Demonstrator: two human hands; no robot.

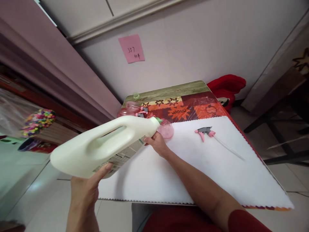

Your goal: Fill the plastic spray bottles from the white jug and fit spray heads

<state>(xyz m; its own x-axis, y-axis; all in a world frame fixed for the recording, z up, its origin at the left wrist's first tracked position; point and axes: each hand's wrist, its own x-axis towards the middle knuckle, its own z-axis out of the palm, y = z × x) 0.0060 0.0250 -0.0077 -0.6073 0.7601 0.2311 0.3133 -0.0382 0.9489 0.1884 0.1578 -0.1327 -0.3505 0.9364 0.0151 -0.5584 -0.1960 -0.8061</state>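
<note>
A large pale detergent jug (pixel 79 151) is tipped nearly on its side above the table, its green-rimmed mouth (pixel 157 120) lower than its body on the right. My left hand (pixel 90 183) supports the jug's underside near the base, thumb pressed on the label. Near the neck, my right hand (pixel 158 143) grips the jug from below. The jug mouth is over a clear pink bottle (pixel 166 130), whose opening is hidden; whether liquid flows I cannot tell. To the right lies a pink and grey spray trigger (pixel 205 132) with a long clear tube.
Behind the jug lie more pink spray bottles (pixel 129 111) with triggers. A small green cap (pixel 136 96) sits at the table's far left corner. White cloth (pixel 188 167) covers the near table (pixel 183 111). A dark stool (pixel 277 158) and red plush item (pixel 225 85) are on the right.
</note>
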